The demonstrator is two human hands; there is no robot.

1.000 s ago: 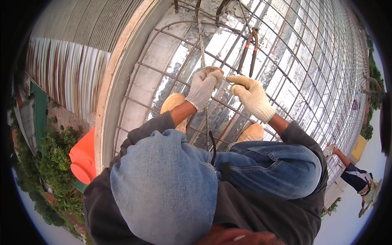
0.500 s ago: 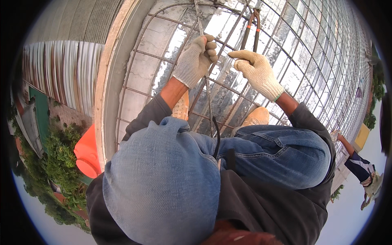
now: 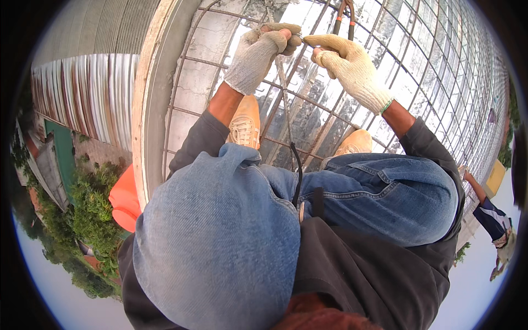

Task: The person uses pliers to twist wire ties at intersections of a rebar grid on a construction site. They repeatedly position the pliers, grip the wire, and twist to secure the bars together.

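Observation:
My left hand (image 3: 256,58), in a grey-white knit glove, is closed with fingers curled and the thumb pressed on them. Close to its fingertips is my right hand (image 3: 349,63), in a cream glove, its thumb and index finger pinched together. A thin glint shows between the two hands, too small to name; what either holds is hidden. Both are above a mesh of rusty steel bars (image 3: 308,94). Just beyond my right hand, pincers (image 3: 345,23) with dark handles and orange bands lie on the mesh. A thin rod (image 3: 286,104) runs below my left hand.
Shiny corrugated metal sheeting (image 3: 305,118) lies beneath the mesh, under my shoes (image 3: 245,122). A concrete edge with a wooden board (image 3: 142,104) borders the left, with a drop past it. An orange container (image 3: 125,199) is beyond. Another person (image 3: 492,220) is at far right.
My hands have come closer together and higher in the picture, the left one turning with its fingers closing. The view has shifted, leaving the pincers nearer the top edge.

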